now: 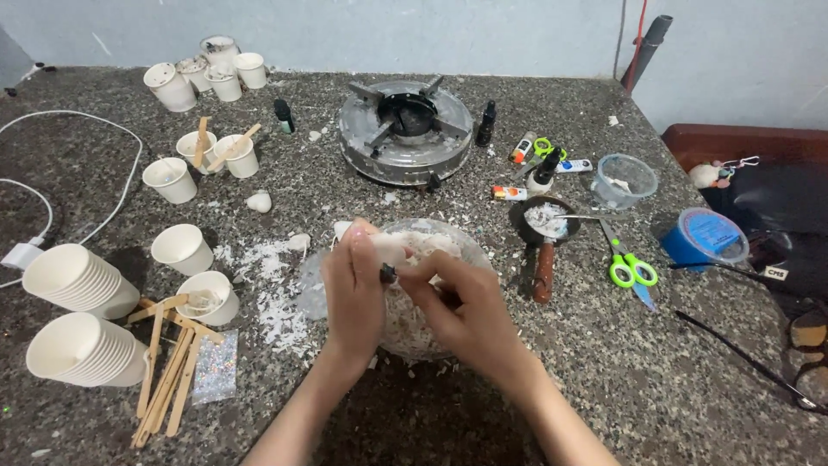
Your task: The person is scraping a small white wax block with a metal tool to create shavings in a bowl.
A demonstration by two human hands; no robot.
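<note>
You are looking down at a dark speckled stone counter (604, 362) that fills most of the view. At the far side a pale blue-grey wall (388, 34) stands behind it, and a grey pipe (647, 47) with a red cable leans there at far right. On the right, a dark red-brown piece of furniture (750, 142) touches the counter edge. The light is soft and even.

A speckled grey stone bench (604, 362) with a rough, matt look is seen. A clear glossy glass bowl (457, 246) holds white waxy flakes (405, 319). Shiny round metal burner (405, 129), matt white paper cups (73, 280) and pale wooden sticks (164, 380) are shown.
</note>
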